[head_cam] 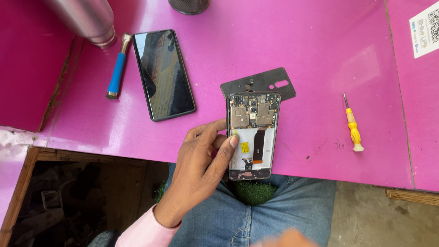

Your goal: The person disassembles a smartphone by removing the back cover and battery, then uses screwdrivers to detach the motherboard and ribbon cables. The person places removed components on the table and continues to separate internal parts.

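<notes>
Surface: bright pink table [283, 41], its near edge over the person's lap in blue jeans.
Opened phone: a phone with its back removed [252, 135] lies near the table's front edge, its lower end overhanging; circuit board and camera modules show at the top, a white area with a yellow label and flat cables below.
Left hand: the left hand [199, 161] comes up from below in a pink sleeve, holding the opened phone by its left side, thumb resting on the white interior, fingers curled about the edge.
Right hand: only a blurred bit shows at the bottom edge [286, 238]; I cannot tell whether it is open or closed.
Back cover: a dark plate with cut-outs [270, 81] lies just behind the phone's top, partly under it.
Screwdriver: a small yellow-handled screwdriver [353, 124] lies well to the right.
Second phone: a black phone, screen up [163, 74], lies to the left.
Brush: a blue-handled brush [117, 69] lies beside it.
Far edge: a metal flask [89, 18] and a dark mesh cup [188, 5].
</notes>
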Demonstrator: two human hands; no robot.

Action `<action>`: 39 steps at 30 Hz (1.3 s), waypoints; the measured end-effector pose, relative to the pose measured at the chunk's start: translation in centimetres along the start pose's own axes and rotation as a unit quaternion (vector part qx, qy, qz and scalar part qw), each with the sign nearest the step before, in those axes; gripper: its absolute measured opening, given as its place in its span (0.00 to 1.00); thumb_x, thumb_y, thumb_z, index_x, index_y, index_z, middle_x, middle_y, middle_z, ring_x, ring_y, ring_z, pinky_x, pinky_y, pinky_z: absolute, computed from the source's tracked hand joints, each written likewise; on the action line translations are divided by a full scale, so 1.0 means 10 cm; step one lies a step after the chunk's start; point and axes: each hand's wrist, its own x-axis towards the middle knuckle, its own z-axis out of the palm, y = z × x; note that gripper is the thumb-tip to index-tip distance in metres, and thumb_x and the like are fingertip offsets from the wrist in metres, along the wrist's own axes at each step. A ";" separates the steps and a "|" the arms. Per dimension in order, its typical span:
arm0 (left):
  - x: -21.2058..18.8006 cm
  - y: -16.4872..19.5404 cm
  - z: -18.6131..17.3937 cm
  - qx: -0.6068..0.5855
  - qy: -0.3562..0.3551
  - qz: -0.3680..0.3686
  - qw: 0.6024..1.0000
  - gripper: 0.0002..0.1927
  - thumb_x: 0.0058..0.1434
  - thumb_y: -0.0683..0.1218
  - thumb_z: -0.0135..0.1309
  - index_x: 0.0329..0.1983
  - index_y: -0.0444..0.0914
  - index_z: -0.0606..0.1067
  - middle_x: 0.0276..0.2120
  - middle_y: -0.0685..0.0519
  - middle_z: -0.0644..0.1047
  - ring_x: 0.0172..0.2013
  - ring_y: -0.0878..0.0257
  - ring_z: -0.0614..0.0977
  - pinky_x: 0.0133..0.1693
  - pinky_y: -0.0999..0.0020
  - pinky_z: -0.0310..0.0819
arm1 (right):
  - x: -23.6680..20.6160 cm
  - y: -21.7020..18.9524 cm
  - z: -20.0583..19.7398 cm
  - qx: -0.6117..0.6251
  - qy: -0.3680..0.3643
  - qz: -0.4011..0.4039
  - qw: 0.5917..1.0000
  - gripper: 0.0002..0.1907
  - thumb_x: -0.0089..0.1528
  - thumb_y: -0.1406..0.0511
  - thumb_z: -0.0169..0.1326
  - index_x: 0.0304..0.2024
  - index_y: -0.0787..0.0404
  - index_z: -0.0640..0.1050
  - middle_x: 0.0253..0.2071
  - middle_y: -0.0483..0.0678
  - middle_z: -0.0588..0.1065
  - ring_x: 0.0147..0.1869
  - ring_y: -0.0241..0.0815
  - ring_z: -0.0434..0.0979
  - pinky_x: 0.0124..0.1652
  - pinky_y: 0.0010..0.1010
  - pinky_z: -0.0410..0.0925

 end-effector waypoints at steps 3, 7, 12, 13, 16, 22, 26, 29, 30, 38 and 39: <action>-0.02 0.00 0.01 0.003 0.013 0.014 1.000 0.20 0.72 0.51 0.50 0.61 0.35 0.74 0.20 0.56 0.78 0.33 0.64 0.79 0.55 0.61 0.65 | 0.03 -0.11 -0.03 -0.135 0.164 0.056 0.975 0.42 0.64 0.73 0.55 0.78 0.67 0.53 0.59 0.73 0.72 0.64 0.56 0.77 0.60 0.47 0.69; -0.01 -0.01 0.01 -0.004 -0.001 0.005 1.000 0.20 0.72 0.51 0.49 0.61 0.35 0.73 0.19 0.57 0.79 0.29 0.65 0.79 0.56 0.60 0.64 | 0.08 -0.24 -0.01 -0.074 0.172 0.008 0.982 0.41 0.65 0.76 0.54 0.78 0.69 0.52 0.61 0.74 0.71 0.68 0.58 0.74 0.65 0.48 0.65; -0.01 -0.01 0.00 -0.014 -0.008 0.002 1.000 0.20 0.72 0.51 0.48 0.61 0.35 0.73 0.19 0.57 0.79 0.27 0.66 0.80 0.57 0.60 0.64 | 0.13 -0.32 -0.07 0.033 0.080 0.009 0.996 0.41 0.68 0.75 0.50 0.78 0.64 0.46 0.69 0.76 0.64 0.71 0.60 0.69 0.66 0.52 0.64; -0.01 0.00 0.01 -0.012 -0.007 0.003 1.000 0.20 0.72 0.51 0.48 0.60 0.35 0.73 0.18 0.57 0.79 0.28 0.67 0.80 0.57 0.60 0.63 | 0.13 -0.30 -0.08 0.024 0.077 0.004 0.997 0.40 0.68 0.75 0.50 0.78 0.64 0.46 0.69 0.76 0.63 0.72 0.60 0.67 0.66 0.52 0.63; -0.01 0.00 0.01 -0.009 -0.006 0.005 1.000 0.20 0.72 0.51 0.48 0.61 0.35 0.73 0.18 0.57 0.79 0.28 0.67 0.80 0.56 0.60 0.63 | 0.11 -0.20 -0.09 -0.044 0.073 -0.014 0.996 0.40 0.68 0.73 0.51 0.77 0.65 0.47 0.69 0.77 0.64 0.74 0.61 0.67 0.69 0.51 0.61; -0.01 -0.01 0.01 -0.011 -0.008 -0.009 1.000 0.20 0.72 0.52 0.48 0.60 0.36 0.74 0.16 0.58 0.76 0.24 0.67 0.78 0.56 0.61 0.65 | 0.06 -0.13 -0.13 -0.062 0.094 0.009 0.994 0.43 0.66 0.74 0.53 0.78 0.63 0.47 0.70 0.76 0.62 0.77 0.64 0.66 0.70 0.53 0.61; 0.00 -0.01 0.01 -0.009 -0.002 -0.001 1.000 0.20 0.72 0.52 0.49 0.60 0.36 0.74 0.17 0.58 0.76 0.25 0.67 0.78 0.56 0.61 0.65 | 0.04 -0.14 -0.16 -0.038 0.058 0.001 0.998 0.40 0.68 0.74 0.51 0.77 0.61 0.47 0.73 0.75 0.59 0.75 0.61 0.65 0.67 0.52 0.63; -0.01 0.00 0.01 -0.015 -0.005 -0.010 1.000 0.20 0.71 0.52 0.48 0.60 0.36 0.74 0.15 0.58 0.76 0.23 0.67 0.77 0.55 0.61 0.65 | 0.02 -0.12 -0.17 -0.029 0.061 0.001 0.998 0.40 0.67 0.75 0.51 0.77 0.61 0.48 0.73 0.75 0.59 0.75 0.60 0.66 0.67 0.51 0.64; -0.01 0.00 0.01 -0.015 -0.004 -0.006 1.000 0.20 0.72 0.52 0.48 0.60 0.36 0.74 0.16 0.58 0.76 0.23 0.67 0.78 0.56 0.61 0.65 | 0.02 -0.11 -0.18 -0.023 0.061 0.002 0.998 0.40 0.67 0.75 0.51 0.77 0.61 0.48 0.73 0.75 0.59 0.74 0.60 0.66 0.67 0.51 0.63; 0.00 0.00 0.01 -0.016 -0.005 -0.004 1.000 0.20 0.72 0.52 0.48 0.60 0.36 0.74 0.16 0.58 0.76 0.24 0.67 0.78 0.56 0.61 0.65 | 0.01 -0.09 -0.22 -0.027 0.079 0.026 0.996 0.43 0.65 0.77 0.52 0.78 0.61 0.47 0.72 0.74 0.59 0.74 0.60 0.67 0.68 0.51 0.64; 0.00 0.00 0.01 -0.016 -0.005 -0.007 1.000 0.21 0.72 0.52 0.48 0.60 0.36 0.74 0.16 0.58 0.76 0.24 0.67 0.78 0.56 0.61 0.65 | 0.02 -0.09 -0.21 -0.024 0.068 0.015 0.997 0.42 0.66 0.77 0.52 0.78 0.61 0.47 0.73 0.74 0.59 0.74 0.60 0.67 0.68 0.50 0.63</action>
